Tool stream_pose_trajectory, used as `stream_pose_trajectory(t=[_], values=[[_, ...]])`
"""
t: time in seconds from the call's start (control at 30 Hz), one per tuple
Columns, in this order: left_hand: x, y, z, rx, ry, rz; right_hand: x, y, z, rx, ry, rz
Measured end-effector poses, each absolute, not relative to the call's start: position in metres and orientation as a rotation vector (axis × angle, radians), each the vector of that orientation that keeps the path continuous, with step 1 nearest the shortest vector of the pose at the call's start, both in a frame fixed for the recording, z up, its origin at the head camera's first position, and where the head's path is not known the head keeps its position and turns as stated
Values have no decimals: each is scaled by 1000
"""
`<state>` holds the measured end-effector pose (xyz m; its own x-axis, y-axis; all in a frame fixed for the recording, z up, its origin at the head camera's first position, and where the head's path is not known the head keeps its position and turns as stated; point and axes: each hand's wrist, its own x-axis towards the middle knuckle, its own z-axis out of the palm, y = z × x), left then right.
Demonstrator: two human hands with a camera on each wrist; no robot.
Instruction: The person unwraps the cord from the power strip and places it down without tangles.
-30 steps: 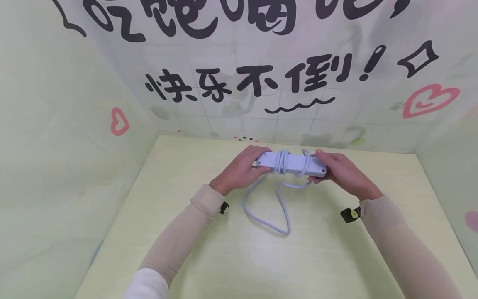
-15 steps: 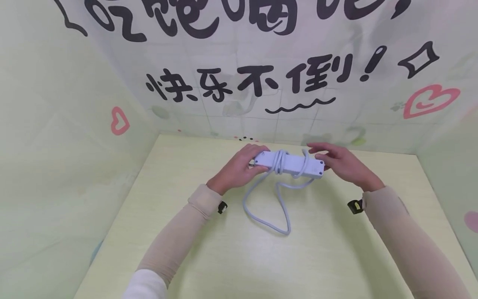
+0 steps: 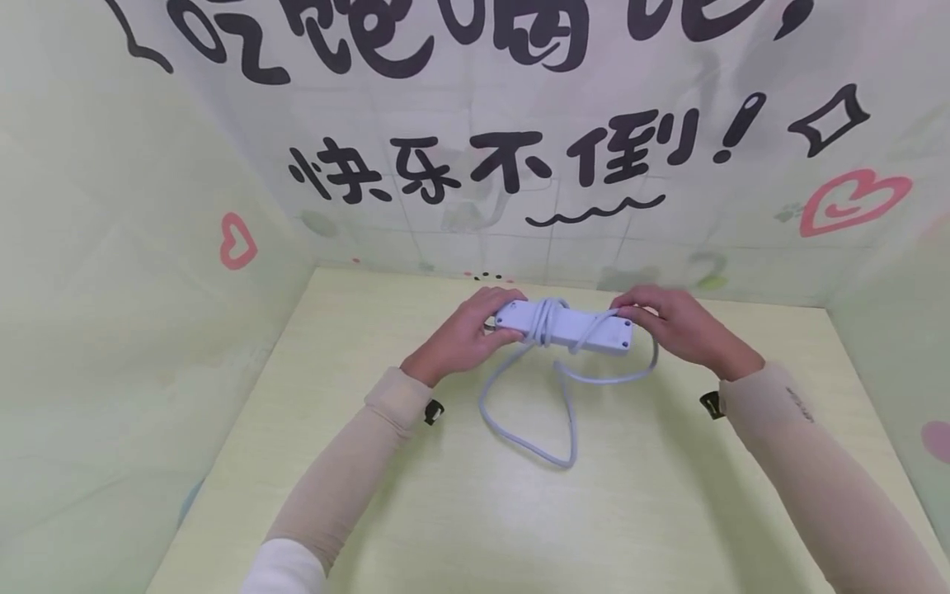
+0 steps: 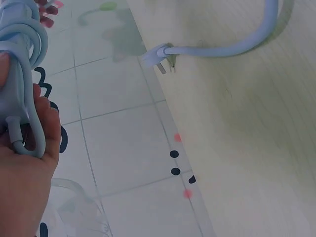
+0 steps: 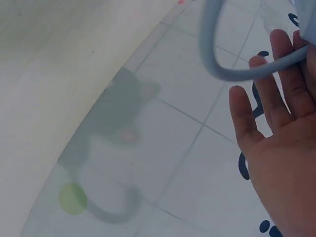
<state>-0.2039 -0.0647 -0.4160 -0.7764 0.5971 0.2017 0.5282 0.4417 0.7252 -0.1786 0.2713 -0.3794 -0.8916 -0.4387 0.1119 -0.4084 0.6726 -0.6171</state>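
I note the power strip [image 3: 567, 322] between my left hand [image 3: 463, 334] and right hand [image 3: 683, 330], over the far part of the tabletop [image 3: 475, 520]. The left grips the strip's left end; the right pinches the cord [image 3: 609, 382] just beside the right end. One loop extends toward the near side.

A: Strip [image 3: 566, 325]?
B: Pale blue-white, held near the table's [image 3: 519, 528] back edge, roughly parallel, right end slightly nearer front.
A: Cord [image 5: 239, 75]?
B: Same color. Bunched turns left of center, one slanting across the right half. Slack loop trails toward the front edge.
A: Plug [image 4: 156, 56]?
B: Prongs bare, by the back edge. Contact unclear.
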Motion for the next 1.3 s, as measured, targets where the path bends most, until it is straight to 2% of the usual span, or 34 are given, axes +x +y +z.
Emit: stream_pose_trajectory(t=[0.3, 0.53, 0.87, 1.3], values=[[-206, -71, -416, 949, 2650, 1268, -167, 257, -363, -1012, 3069, -929], [-210, -70, -413, 947, 2745, 1295, -155, 243, -358, -1158, 3032, -990], [-209, -73, -408, 866, 2755, 1453, -146, 236, -385, -1045, 2944, -999], [-192, -63, -409, 1034, 2581, 1460, -166, 248, -404, -689, 3026, -893]])
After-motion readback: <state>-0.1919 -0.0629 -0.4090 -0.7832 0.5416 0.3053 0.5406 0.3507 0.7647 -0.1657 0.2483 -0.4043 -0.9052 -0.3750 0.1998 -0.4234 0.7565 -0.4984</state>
